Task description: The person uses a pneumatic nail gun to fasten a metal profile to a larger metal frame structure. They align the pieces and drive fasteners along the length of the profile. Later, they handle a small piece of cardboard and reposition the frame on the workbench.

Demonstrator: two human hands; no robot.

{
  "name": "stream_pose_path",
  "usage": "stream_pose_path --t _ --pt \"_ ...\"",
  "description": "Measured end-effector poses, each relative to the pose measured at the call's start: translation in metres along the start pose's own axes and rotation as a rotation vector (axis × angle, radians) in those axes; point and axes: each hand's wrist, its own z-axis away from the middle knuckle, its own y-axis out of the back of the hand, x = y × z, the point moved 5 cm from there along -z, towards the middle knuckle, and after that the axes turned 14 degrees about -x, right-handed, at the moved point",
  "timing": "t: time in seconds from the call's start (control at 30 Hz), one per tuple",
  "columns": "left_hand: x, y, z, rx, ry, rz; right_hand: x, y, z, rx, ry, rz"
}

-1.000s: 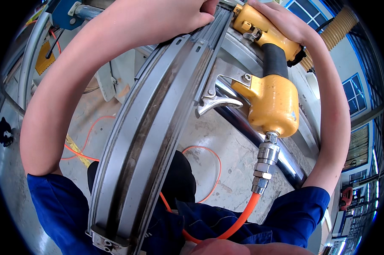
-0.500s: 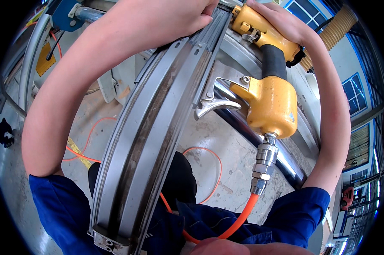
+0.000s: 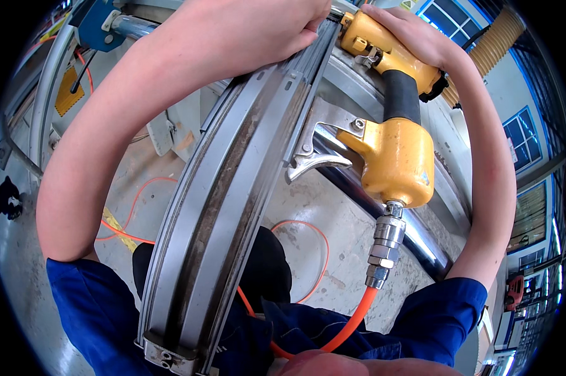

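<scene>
Head camera: A person in blue sleeves bends over a yellow air-powered fastening tool, its main body at between two and three o'clock, its long grey magazine sweeping from twelve down to seven. At twelve o'clock, the left hand lies over the magazine's upper end, fingers curled inward; whether they pinch anything cannot be told. At one o'clock, the right hand is draped, partly opened, over the tool's yellow head; how firmly it grips cannot be told, its underside being hidden. A black sleeve-like grip joins head and body, with a silver trigger lever near center. At four o'clock, a metal coupling links the body to an orange hose, which curves away through five, above a concrete floor.
</scene>
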Motion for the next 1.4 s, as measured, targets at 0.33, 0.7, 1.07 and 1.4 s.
stream_pose_path --t 0.33,0.7,1.07,1.4 --pt "0.002 -0.008 0.003 0.147 -0.112 -0.227 0.062 -0.004 -0.037 0.155 0.250 0.374" --pt "-0.003 -0.001 0.007 0.058 0.020 0.151 0.051 -0.003 -0.028 0.134 0.230 0.343" --pt "-0.006 0.005 0.003 -0.121 0.139 0.326 0.037 -0.002 -0.022 0.114 0.077 0.144" --pt "0.018 0.013 -0.002 -0.154 0.092 0.141 0.044 -0.006 -0.025 0.136 0.057 0.134"
